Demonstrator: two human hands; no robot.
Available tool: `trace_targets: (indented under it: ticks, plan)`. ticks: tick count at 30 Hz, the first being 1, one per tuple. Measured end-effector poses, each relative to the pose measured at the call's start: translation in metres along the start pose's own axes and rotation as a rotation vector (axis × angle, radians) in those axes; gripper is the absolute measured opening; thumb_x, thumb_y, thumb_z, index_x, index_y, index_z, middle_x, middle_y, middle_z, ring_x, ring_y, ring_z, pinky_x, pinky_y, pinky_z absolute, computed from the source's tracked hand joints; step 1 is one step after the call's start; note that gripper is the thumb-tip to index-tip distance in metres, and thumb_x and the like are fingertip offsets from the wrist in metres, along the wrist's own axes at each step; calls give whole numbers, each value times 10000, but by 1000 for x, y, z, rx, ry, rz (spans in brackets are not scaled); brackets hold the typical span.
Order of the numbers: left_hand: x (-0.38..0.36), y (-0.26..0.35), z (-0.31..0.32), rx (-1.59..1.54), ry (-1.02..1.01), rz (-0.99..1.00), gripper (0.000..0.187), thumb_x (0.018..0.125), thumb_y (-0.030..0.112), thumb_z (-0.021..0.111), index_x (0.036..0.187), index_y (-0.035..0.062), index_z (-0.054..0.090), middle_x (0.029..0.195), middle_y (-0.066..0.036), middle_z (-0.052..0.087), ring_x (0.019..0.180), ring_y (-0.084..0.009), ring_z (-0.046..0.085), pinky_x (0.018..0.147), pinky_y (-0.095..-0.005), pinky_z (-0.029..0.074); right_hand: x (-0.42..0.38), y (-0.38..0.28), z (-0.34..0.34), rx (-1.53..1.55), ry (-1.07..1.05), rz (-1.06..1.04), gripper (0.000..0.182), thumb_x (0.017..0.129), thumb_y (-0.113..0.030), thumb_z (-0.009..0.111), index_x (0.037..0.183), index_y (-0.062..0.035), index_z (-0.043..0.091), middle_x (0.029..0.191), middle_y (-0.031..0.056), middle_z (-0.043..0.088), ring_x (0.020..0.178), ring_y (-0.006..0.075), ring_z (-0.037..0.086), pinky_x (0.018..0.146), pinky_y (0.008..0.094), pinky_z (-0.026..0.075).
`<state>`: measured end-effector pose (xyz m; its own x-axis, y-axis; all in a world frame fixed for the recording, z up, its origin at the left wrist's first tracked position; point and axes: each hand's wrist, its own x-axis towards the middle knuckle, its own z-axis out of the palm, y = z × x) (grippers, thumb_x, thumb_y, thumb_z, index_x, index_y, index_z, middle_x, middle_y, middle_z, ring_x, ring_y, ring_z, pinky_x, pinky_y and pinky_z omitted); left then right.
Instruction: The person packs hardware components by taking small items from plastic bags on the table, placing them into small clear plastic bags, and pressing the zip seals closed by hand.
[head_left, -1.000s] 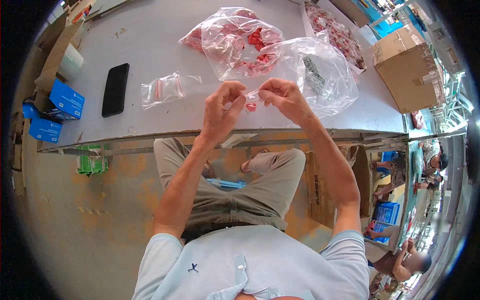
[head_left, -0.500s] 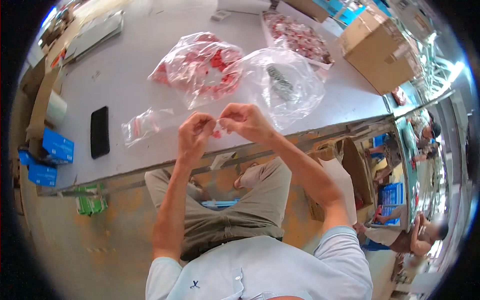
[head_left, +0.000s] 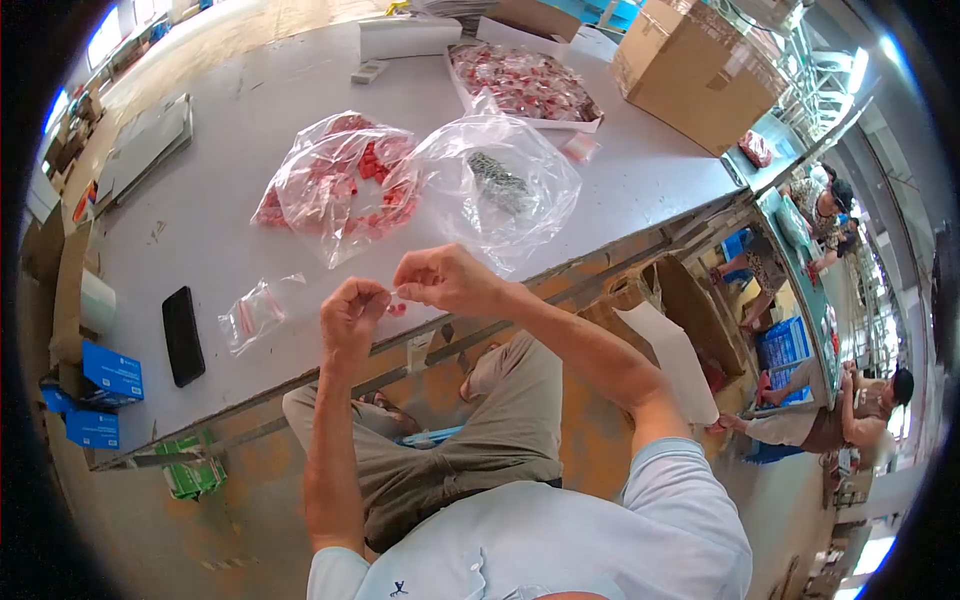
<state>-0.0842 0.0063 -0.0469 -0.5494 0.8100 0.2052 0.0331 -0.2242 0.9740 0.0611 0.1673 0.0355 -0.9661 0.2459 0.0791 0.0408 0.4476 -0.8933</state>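
Observation:
My left hand and my right hand meet over the table's front edge, thumbs and fingertips pinched close together. Between them is a small clear plastic bag, mostly hidden by the fingers, with small red pieces showing just below. Left of my hands lies a flat clear bag with red marks on it. Beyond them sit a large clear bag of red pieces and another large clear bag holding small dark metallic parts.
A black phone lies at the left beside blue boxes. A white tray full of red packets and a big cardboard box stand at the back. An open carton is below right. Other people are at the far right.
The view has shifted, so the tabletop things appear lower and further left. My hands stay pinched together, with the right fingertips a little closer to the left.

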Motion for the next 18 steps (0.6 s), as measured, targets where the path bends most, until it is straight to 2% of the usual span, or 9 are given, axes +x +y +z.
trace_targets:
  ticks: [4, 6, 7, 8, 10, 12, 14, 15, 18]
  plan:
    - [-3, 8, 2, -143, -36, 21, 113, 951, -8, 709, 1064, -3, 702, 895, -4, 668, 833, -71, 609, 750, -226, 496, 0, -10, -15, -137, -27, -104, 119, 950, -83, 728, 1053, -23, 722, 875, 7, 731, 785, 57, 638, 691, 262, 538]
    - [-3, 16, 6, -294, 35, 23, 158, 949, 29, 735, 1100, -5, 704, 897, 1, 665, 824, -62, 589, 735, -220, 482, 3, -21, -42, -127, 62, -172, 112, 954, -65, 708, 1059, -30, 725, 877, -4, 723, 771, 57, 637, 686, 254, 542]
    - [-2, 16, 5, -293, 40, 28, 158, 949, 29, 735, 1100, -5, 704, 897, 1, 665, 824, -62, 589, 735, -220, 482, 11, -25, -62, -13, 134, -173, 118, 945, -20, 684, 1051, -41, 731, 868, -5, 711, 752, 59, 638, 649, 242, 537]
    - [-2, 14, 5, -285, 41, 24, 161, 950, 41, 738, 1100, -7, 702, 897, 6, 662, 823, -57, 581, 729, -218, 476, 14, -43, -90, 80, 216, -23, 131, 940, -2, 652, 1039, -36, 731, 839, 0, 695, 701, 69, 627, 603, 235, 522]
    - [-1, 11, 4, -277, 43, 23, 166, 952, 54, 742, 1100, -9, 699, 898, 11, 659, 822, -51, 574, 724, -216, 471, 37, -46, -148, 152, 468, -148, 155, 926, -10, 625, 1007, -5, 757, 734, 36, 680, 573, 69, 570, 518, 237, 468]
    - [-2, 8, 5, -156, 40, 0, 151, 959, 59, 733, 1087, -14, 700, 903, 15, 659, 832, -50, 576, 730, -217, 473, 65, -30, -211, 226, 664, -78, 167, 949, -77, 632, 1074, -4, 715, 783, 32, 693, 605, 87, 591, 549, 240, 477]
    - [-1, 7, 6, -119, 44, 16, 139, 960, 59, 731, 1077, -11, 702, 904, 17, 662, 830, -51, 578, 727, -219, 476, 79, -2, -262, 252, 814, 158, 179, 950, -106, 643, 1089, -23, 721, 792, 39, 700, 608, 92, 598, 553, 246, 477]
    - [-1, 7, 5, -83, 47, 28, 127, 961, 60, 729, 1067, -8, 705, 906, 19, 665, 828, -53, 580, 725, -221, 478, 73, 12, -273, 252, 811, 157, 179, 950, -106, 643, 1089, -23, 721, 792, 39, 700, 608, 92, 598, 553, 246, 477]
    - [-2, 8, 6, -46, 61, 17, 89, 951, 54, 730, 1010, -11, 719, 886, 7, 677, 801, -63, 591, 719, -234, 490, 55, 39, -285, -47, 893, 288, 183, 951, -151, 683, 1089, -39, 724, 838, 36, 714, 651, 83, 610, 558, 243, 469]
